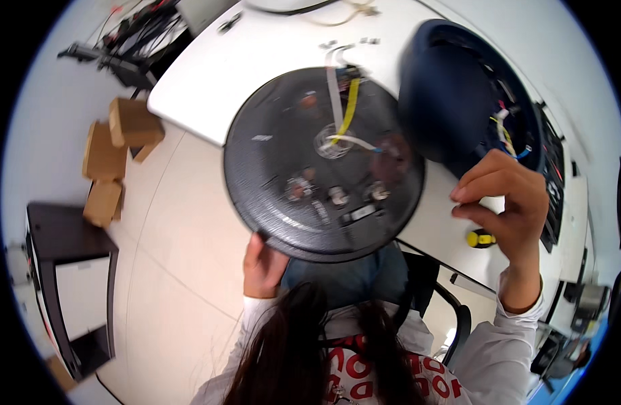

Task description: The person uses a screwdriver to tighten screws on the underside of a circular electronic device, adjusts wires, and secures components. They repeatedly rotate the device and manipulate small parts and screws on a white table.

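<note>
A large round black base plate, part over my lap and part over the table, carries small metal fittings and a reddish-brown patch. White and yellow flat cables run from its wire-ringed centre to a small part at the far rim. My left hand grips the near left edge; its fingers pass out of sight underneath. Raised on the right, my right hand is closed in a pinch, apart from the plate. Whatever sits between its fingertips is too small to make out. Just beyond that hand stands a dark blue rounded shell with coloured wires inside.
A yellow and black tool handle lies on the white table near my right hand. Small dark pieces and a cable are at the table's far side. Cardboard boxes and a dark cabinet stand on the left.
</note>
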A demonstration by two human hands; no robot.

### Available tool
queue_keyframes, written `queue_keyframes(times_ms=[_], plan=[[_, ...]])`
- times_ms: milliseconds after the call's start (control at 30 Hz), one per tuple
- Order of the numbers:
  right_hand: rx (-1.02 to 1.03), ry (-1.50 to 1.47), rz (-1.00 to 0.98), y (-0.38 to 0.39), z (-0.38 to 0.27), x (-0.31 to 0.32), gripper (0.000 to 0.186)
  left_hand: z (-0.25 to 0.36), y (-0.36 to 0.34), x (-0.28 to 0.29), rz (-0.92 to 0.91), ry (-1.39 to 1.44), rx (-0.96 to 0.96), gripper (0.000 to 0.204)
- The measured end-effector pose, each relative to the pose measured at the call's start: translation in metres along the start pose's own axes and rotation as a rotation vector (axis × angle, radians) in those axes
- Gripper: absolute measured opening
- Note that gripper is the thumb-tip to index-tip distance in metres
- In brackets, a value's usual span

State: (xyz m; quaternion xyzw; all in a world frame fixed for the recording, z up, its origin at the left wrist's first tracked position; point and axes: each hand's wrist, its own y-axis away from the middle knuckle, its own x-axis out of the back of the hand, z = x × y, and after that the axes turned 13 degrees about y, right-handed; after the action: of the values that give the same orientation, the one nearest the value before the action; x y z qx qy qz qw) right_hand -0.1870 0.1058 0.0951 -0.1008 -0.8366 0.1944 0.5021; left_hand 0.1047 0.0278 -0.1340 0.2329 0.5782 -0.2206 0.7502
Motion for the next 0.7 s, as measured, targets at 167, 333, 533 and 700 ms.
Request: queue_keyframes(times_ms=[167, 333, 533, 700], plan=[[0.086, 0.083, -0.163, -0.029, -0.037, -0.056, 0.022, 0.005, -0.001, -0.019, -0.034, -0.070, 0.014, 0.056], [0.073, 0.066, -0.238, -0.050, -0.043, -0.084, 0.022, -0.006, -0.006, -0.019, -0.052, 0.071, -0.047, 0.056], [-0.011, 0.035, -0.241, -0.056, -0.037, -0.105, 0.018, -0.002, -0.013, -0.029, -0.080, 0.007, 0.023, 0.056], [0.090, 0.097, -0.194, -0.060, -0.035, -0.120, 0.017, 0.001, -0.012, -0.025, -0.098, 0.005, 0.046, 0.055]])
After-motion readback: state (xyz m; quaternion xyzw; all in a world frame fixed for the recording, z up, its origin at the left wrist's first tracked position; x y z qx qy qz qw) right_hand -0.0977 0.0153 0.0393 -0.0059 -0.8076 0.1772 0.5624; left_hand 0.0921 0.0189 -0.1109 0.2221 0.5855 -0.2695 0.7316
